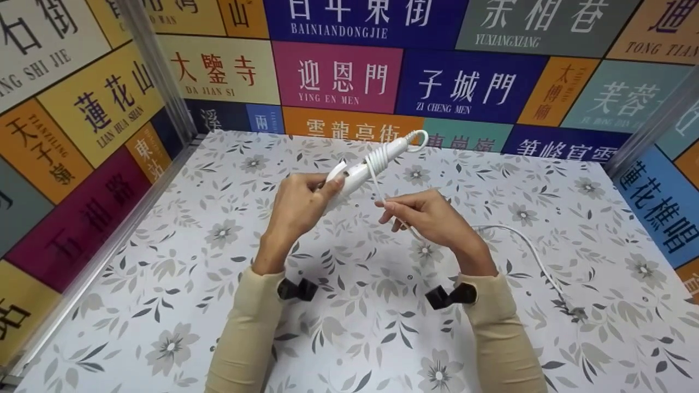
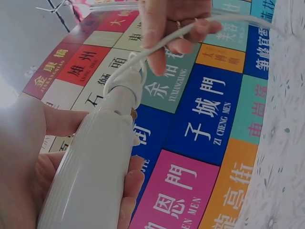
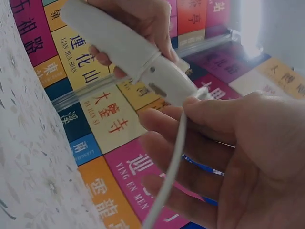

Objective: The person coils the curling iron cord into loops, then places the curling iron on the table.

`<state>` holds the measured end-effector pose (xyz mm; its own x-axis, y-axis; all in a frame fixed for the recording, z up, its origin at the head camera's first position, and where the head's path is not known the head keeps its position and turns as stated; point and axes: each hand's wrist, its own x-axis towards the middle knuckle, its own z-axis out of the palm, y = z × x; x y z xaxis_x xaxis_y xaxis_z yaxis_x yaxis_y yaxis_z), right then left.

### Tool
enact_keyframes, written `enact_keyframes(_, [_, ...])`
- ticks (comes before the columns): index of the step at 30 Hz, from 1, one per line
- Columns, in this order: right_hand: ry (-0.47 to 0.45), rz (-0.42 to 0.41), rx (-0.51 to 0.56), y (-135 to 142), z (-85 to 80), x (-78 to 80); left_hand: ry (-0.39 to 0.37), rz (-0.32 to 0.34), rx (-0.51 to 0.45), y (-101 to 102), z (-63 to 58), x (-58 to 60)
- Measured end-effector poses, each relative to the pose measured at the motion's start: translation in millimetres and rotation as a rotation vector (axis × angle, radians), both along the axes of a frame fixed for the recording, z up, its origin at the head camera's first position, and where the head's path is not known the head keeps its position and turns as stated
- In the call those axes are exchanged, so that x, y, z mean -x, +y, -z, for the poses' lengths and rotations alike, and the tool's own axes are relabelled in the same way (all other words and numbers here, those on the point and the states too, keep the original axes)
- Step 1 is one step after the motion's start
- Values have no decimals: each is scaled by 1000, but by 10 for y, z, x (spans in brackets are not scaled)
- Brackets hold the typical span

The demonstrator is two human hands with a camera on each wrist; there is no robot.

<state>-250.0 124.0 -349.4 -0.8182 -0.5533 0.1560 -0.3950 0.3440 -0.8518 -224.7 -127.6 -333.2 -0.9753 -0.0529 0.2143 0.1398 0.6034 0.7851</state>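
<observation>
A white curling iron (image 1: 356, 178) is held above the table, tilted up to the right, with a small lever standing off its body. My left hand (image 1: 299, 204) grips its barrel end; in the left wrist view, fingers and thumb wrap the smooth white body (image 2: 86, 171). Several turns of the white cord (image 1: 378, 159) lie around the handle, and a loop sticks out past its tip. My right hand (image 1: 431, 217) pinches the cord between thumb and forefinger, just below and right of the coils. In the right wrist view the cord (image 3: 167, 183) hangs past the other, loosely bent fingers.
The cord's free length (image 1: 527, 240) trails over the table on the right. A flower-patterned white cover lies on the table (image 1: 180, 295). Colourful sign panels (image 1: 338, 76) stand behind and along both sides. Small black mounts (image 1: 297, 289) sit at both wrists.
</observation>
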Motion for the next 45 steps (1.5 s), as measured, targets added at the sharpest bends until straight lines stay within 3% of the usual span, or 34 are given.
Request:
enact_keyframes(4, [-44,-77,-46,66,150,140,28,12,-19,18,7,8])
enact_keyframes(7, [-64,-70,-93,94,244,220,25,36,-46,2,6,10])
enact_keyframes(13, [-130,135,-161,100,285,251,-8,122,-123,-37,-4,12])
enact_keyframes(16, [-149,187,-161,94,285,254,2,155,-120,-43,-8,4])
enact_keyframes(23, [-86,222,-142,100,297,279,-22,293,-31,-56,18,14])
enact_keyframes(31, [60,239,74,271,307,301,-46,424,131,-91,78,-15])
enact_keyframes(34, [11,229,109,349,283,283,-52,469,157,-70,100,-22])
enact_keyframes(37, [-125,246,45,412,250,262,-58,531,186,-43,116,-23])
enact_keyframes(40, [-187,249,-47,446,233,268,-84,572,215,-17,120,-17])
enact_keyframes(45, [-93,199,-151,403,181,273,-119,575,307,24,125,-4])
